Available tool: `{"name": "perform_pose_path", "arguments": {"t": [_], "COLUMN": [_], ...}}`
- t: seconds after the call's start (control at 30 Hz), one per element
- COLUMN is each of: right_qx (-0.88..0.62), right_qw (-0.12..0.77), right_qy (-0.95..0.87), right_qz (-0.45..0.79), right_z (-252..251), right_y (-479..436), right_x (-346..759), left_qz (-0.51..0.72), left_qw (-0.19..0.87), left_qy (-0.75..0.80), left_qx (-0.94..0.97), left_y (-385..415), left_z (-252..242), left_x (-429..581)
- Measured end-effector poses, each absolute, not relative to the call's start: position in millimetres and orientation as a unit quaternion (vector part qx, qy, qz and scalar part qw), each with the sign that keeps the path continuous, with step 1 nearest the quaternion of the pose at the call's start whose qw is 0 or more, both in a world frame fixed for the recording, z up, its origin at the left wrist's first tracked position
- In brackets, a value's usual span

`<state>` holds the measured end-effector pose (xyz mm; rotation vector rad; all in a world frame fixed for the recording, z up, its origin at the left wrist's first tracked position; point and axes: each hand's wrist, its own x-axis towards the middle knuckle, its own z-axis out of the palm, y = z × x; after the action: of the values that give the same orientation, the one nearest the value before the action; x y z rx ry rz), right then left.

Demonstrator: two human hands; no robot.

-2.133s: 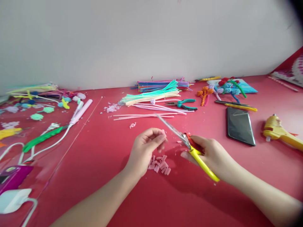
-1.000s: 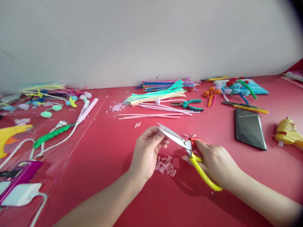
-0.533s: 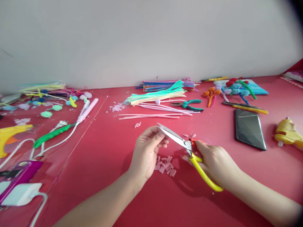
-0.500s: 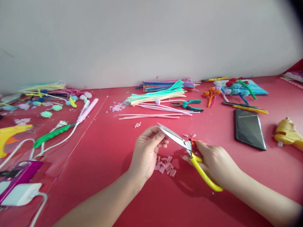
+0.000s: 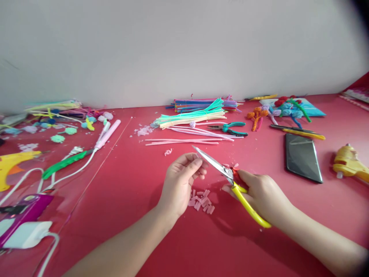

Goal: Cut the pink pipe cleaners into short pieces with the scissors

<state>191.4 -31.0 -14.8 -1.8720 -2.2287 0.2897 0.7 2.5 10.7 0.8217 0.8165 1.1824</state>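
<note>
Yellow-handled scissors [image 5: 250, 211] are gripped in my right hand [image 5: 265, 196], their blades nearly closed and angled up to the left. The blade tips lie just beyond the fingertips of my left hand [image 5: 178, 181]. Thumb and forefinger of that left hand are pinched together; a small pale bit shows at their tips, too small to name. Below the hands, a small heap of short pink pieces [image 5: 203, 202] lies on the red table [image 5: 115, 231]. A curled pink scrap [image 5: 168, 152] sits just beyond my left hand.
Pink pipe cleaners [image 5: 184, 142], a mint-green bundle [image 5: 196, 113] and teal pliers [image 5: 233, 125] lie farther back. At right are a black phone [image 5: 303, 157] and a yellow glue gun [image 5: 350, 161]. A green-handled tool [image 5: 65, 165], cords and a white plug [image 5: 27, 234] occupy the left.
The scissor blades have closed somewhat and shifted slightly away from my left fingertips. My left hand keeps its pinch in nearly the same place.
</note>
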Motion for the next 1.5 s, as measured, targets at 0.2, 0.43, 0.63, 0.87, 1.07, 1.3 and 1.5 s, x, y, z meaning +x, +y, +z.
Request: {"name": "perform_pose_path", "arguments": {"t": [0.2,0.43,0.63,0.87,1.07,1.3,1.5], "right_qx": [-0.618,-0.576,-0.543,-0.587,-0.612,-0.643,-0.616], "right_qw": [0.198,0.308,0.307,0.273,0.228,0.121,0.084], "right_qy": [-0.697,-0.542,-0.56,-0.593,-0.68,-0.748,-0.775], "right_qz": [0.305,0.529,0.545,0.479,0.333,0.116,0.114], "right_z": [2.5,17.1,15.5,19.2,9.6,0.8,-5.4], "right_y": [-27.7,-31.2,-31.9,-32.2,-26.9,-24.1,-29.5], "right_x": [182.9,176.1,180.2,174.2,182.3,192.4,191.2], "left_qz": [0.389,0.243,0.208,0.237,0.296,0.468,0.511], "left_qw": [0.755,0.79,0.762,0.659,0.668,0.643,0.649], "left_qy": [0.368,0.365,0.382,0.446,0.456,0.432,0.395], "left_qx": [0.378,0.429,0.479,0.557,0.508,0.424,0.4], "left_y": [-2.8,-8.4,-7.9,-15.5,-9.3,3.0,5.3], "left_z": [10.2,12.4,16.3,8.8,5.5,11.9,13.3], "left_x": [7.3,12.6,13.7,14.6,11.9,4.0,1.4]}}
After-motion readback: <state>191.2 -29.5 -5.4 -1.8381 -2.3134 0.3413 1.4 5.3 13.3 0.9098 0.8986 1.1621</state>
